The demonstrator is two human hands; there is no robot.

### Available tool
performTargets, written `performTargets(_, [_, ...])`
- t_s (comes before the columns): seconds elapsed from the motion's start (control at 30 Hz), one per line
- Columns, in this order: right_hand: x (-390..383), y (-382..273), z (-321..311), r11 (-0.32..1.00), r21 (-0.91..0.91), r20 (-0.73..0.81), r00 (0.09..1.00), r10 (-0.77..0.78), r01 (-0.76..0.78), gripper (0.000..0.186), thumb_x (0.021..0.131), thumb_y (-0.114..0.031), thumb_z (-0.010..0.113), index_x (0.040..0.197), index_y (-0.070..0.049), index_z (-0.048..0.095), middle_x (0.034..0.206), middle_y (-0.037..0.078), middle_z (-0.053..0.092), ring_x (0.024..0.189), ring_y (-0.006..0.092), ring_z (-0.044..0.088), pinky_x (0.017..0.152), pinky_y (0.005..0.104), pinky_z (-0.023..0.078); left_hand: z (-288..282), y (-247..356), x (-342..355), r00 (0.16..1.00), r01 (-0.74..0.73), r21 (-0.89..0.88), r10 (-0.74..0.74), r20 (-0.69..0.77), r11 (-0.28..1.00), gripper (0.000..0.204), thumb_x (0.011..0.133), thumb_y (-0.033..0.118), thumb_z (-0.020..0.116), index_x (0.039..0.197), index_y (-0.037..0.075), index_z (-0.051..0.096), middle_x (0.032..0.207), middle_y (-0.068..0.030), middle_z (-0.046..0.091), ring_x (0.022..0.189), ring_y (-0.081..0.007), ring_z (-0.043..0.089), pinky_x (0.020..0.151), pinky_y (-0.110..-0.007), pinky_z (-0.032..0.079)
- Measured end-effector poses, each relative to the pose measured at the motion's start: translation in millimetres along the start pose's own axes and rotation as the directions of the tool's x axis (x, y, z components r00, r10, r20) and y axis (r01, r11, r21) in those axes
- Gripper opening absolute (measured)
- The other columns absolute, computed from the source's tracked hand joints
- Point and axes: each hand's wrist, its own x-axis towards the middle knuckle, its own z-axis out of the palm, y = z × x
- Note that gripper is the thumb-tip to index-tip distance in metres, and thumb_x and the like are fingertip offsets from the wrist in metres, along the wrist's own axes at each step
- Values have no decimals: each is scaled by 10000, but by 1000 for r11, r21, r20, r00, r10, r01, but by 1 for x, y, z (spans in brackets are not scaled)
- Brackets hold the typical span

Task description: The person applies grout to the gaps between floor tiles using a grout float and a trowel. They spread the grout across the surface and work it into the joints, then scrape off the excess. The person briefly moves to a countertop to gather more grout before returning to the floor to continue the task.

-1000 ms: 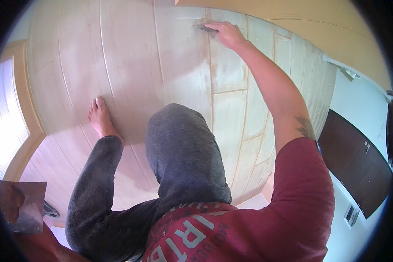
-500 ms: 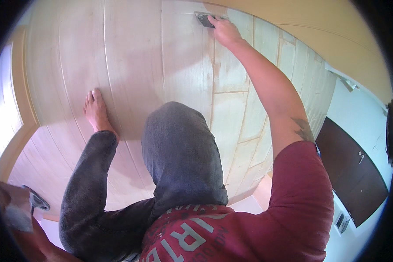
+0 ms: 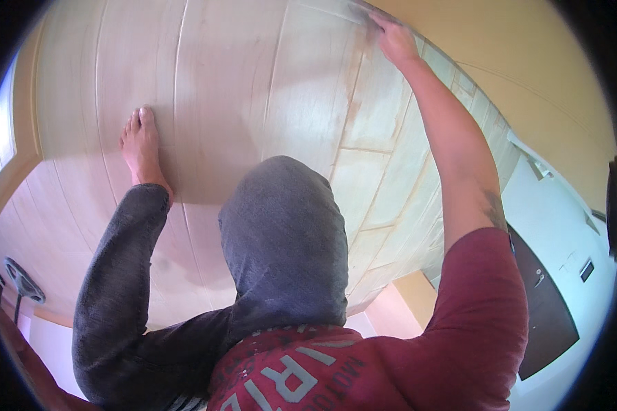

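My right hand (image 3: 399,42) reaches far forward, closed on a flat dark scraper (image 3: 369,15) that is smeared by motion. The scraper is against the wood-look tile floor (image 3: 223,75), close to the base of the yellow wall. Brownish residue lines the tile joints (image 3: 353,109) below and right of it. At the lower left rim part of my left sleeve (image 3: 27,370) shows in dark red; my left hand is outside the picture. My bare foot (image 3: 141,145) rests flat on the tiles, and my bent knee (image 3: 281,233) in grey jeans fills the middle.
The yellow wall (image 3: 500,48) bounds the floor at the upper right. A dark brown door (image 3: 545,308) stands in a pale wall at the right. A light wooden frame (image 3: 26,130) runs along the left. A black loop-shaped object (image 3: 25,279) lies near the lower left.
My right hand has moved right with the scraper, nearer the yellow wall. My view has shifted, so foot and floor appear further left and higher. The left arm shows less.
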Motion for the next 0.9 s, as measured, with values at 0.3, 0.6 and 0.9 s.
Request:
performTargets(0.3, [13,1,10,989,-147,-113,994,-13,-4,522,977,-97,532,1482,-196,622,1388,218,659,1218,427,650,1048,508,521,-41,-151,45,992,114,-71,-117,-43,991,531,1137,409,456,1601,152,436,1582,-95,527,1389,-270,536,1207,-525,398])
performTargets(0.6, [9,12,31,975,-146,-98,978,-184,169,536,960,-115,562,1493,-163,603,1387,227,660,1221,441,647,1059,515,524,-54,-161,52,990,122,-72,-127,-69,990,525,1141,388,446,1605,143,430,1595,-99,512,1412,-270,515,1223,-525,370])
performTargets(0.9, [16,-5,12,944,-312,-180,982,50,-105,486,964,-181,562,1433,-260,658,1315,212,704,1164,434,687,1015,543,545,-44,-158,49,989,132,-53,-135,-59,990,518,1145,367,435,1608,134,423,1608,-103,497,1436,-270,494,1238,-524,341])
